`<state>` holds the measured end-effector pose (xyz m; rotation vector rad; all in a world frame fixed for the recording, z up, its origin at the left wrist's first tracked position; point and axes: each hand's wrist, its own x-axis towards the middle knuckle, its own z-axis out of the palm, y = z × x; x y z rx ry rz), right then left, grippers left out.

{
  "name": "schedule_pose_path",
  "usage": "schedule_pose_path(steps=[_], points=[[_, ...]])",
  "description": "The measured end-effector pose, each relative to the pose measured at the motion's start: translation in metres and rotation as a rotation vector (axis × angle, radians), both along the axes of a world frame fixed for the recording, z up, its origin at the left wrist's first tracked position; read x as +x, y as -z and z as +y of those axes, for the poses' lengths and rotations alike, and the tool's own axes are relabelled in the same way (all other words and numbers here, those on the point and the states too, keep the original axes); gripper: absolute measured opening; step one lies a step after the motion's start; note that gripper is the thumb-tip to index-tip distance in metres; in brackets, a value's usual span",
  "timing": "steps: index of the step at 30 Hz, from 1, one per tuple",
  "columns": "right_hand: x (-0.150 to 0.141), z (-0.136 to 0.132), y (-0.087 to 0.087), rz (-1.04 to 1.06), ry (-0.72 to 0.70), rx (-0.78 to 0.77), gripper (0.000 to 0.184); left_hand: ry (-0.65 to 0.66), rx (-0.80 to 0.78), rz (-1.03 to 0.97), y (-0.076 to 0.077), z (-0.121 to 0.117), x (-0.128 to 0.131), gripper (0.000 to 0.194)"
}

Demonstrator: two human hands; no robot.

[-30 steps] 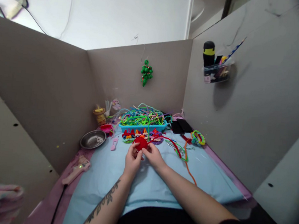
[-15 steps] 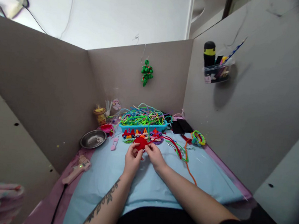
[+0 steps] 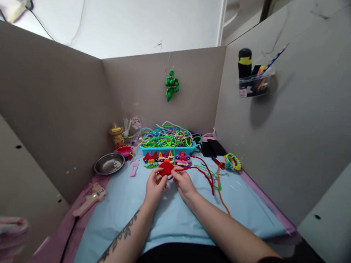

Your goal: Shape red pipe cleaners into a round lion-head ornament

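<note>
The left hand (image 3: 156,184) pinches the near left edge of a red piece (image 3: 165,169) between thumb and fingers, and the right hand (image 3: 184,182) closes its fingertips at the piece's right side (exactly what they grip there is too small to tell). The red piece is held up at the middle of the blue cloth (image 3: 198,217), just on the near side of a row of colourful figures (image 3: 182,159). Red strands (image 3: 206,174) run from beside the right hand out to the right, near a green strand and an orange strand (image 3: 222,202). Beyond the figures sits a blue basket (image 3: 167,150) heaped with coloured strands; left of them lie a pink pin (image 3: 134,168) and a metal bowl (image 3: 109,164) (small pale bits inside).
</note>
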<state>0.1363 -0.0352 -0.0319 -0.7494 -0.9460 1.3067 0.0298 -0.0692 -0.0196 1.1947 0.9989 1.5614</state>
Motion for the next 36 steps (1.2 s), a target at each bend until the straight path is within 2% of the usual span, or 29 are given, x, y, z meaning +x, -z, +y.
schedule_pose_path(steps=[5, 8, 18, 26, 30, 36], points=[[0.003, 0.005, 0.005, -0.096, 0.156, 0.073, 0.025, 0.009, -0.023, 0.018, 0.001, 0.000, 0.000, 0.043], [0.005, 0.008, 0.009, -0.172, 0.197, 0.107, 0.024, 0.019, -0.029, 0.029, 0.002, 0.001, 0.000, 0.044], [0.006, 0.012, 0.015, -0.228, 0.171, 0.096, 0.025, 0.012, -0.049, -0.005, 0.004, 0.005, -0.004, 0.045], [0.008, 0.010, 0.013, -0.397, 0.221, 0.172, 0.021, 0.078, -0.024, 0.033, 0.003, 0.000, 0.000, 0.044], [0.007, 0.007, 0.011, -0.445, 0.222, 0.196, 0.019, 0.042, -0.070, 0.037, 0.003, 0.000, 0.001, 0.046], [0.008, 0.000, 0.002, -0.547, 0.213, 0.239, 0.026, 0.016, -0.105, -0.100, 0.005, 0.005, -0.005, 0.045]])
